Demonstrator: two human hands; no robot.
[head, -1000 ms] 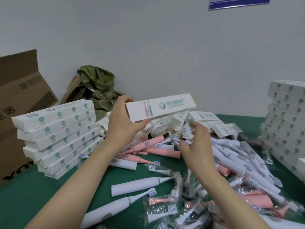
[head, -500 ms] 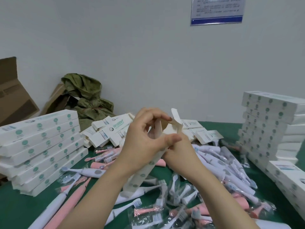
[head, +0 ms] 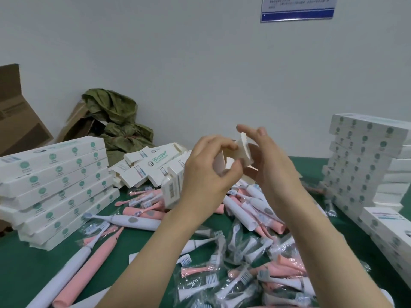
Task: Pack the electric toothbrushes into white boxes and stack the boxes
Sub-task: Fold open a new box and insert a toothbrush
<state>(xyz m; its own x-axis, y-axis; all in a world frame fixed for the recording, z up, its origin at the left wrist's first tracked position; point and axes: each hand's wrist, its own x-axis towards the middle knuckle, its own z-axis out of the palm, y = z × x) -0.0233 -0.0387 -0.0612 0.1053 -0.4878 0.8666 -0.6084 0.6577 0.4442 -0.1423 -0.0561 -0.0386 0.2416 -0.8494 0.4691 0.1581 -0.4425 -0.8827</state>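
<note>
Left hand (head: 204, 176) grips the upper part of a white box (head: 172, 192), fingers curled round it, thumb pinching near the open end; box is held in the air, tilted, barcode end down-left, over the toothbrush pile (head: 251, 205). Right hand (head: 275, 174) is just beside it, fingers mostly straight and pointing up, touching the box's opened end flap (head: 244, 150). Can't tell what's inside the box. Below the hands: pink and white toothbrushes loose on the green worktop (head: 22, 274), with bagged brush heads (head: 222, 281) nearer the camera. Behind the pile, a heap of loose white boxes (head: 155, 161). Left side of the worktop: stack of boxes (head: 57, 187). Right side: taller stack (head: 360, 165). Far left by the wall: brown carton (head: 15, 121) and a crumpled green bag (head: 115, 121). Blue-edged notice (head: 298, 7) on the wall
</note>
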